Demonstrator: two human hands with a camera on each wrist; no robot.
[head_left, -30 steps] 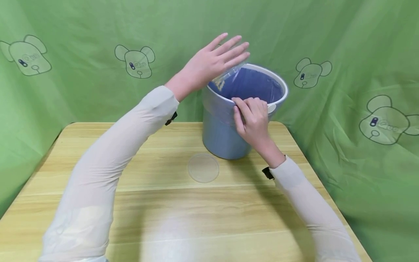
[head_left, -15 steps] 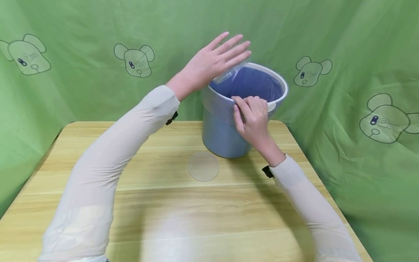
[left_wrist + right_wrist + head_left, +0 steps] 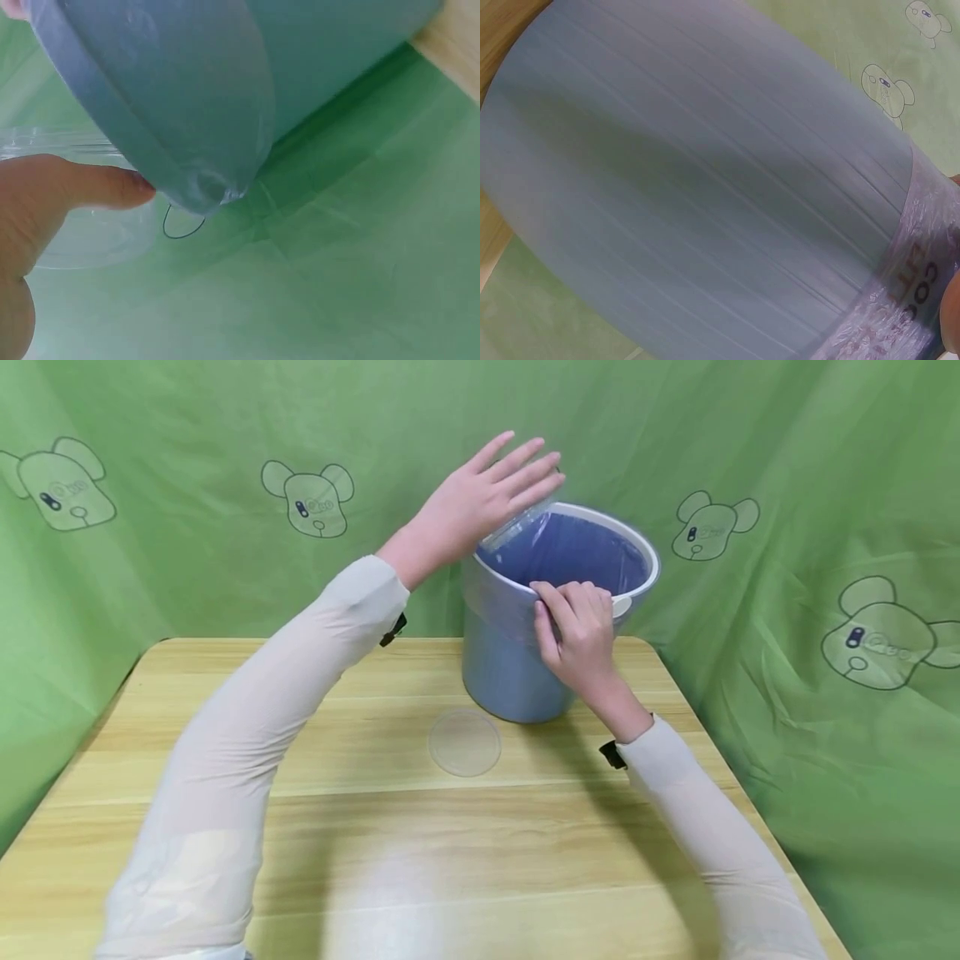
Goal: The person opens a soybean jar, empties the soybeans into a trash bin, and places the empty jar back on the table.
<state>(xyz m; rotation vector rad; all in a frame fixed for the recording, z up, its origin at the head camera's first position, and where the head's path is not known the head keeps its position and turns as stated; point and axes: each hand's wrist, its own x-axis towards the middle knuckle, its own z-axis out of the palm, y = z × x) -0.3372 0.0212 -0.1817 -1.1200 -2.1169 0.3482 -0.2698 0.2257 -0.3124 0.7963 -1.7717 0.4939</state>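
Observation:
A blue-grey trash bin (image 3: 513,672) with a white rim stands at the back right of the table, lined with a clear plastic bag (image 3: 877,315) folded over its edge. My left hand (image 3: 476,502) holds a clear plastic jar (image 3: 105,236) tipped at the left side of the bin's mouth; the hand covers most of it in the head view. In the left wrist view, the thumb lies along the jar near its threaded neck. My right hand (image 3: 581,631) grips the bin's near rim, fingers over the edge. A clear round lid (image 3: 465,743) lies flat in front of the bin.
The wooden table (image 3: 375,843) has its back edge just behind the bin. Green curtains (image 3: 187,577) with printed mouse-like heads hang close at the back and both sides.
Yellowish bits seen at the jar's mouth a second ago no longer show. My left hand has shifted slightly left with the jar. The right hand keeps its grip on the rim.

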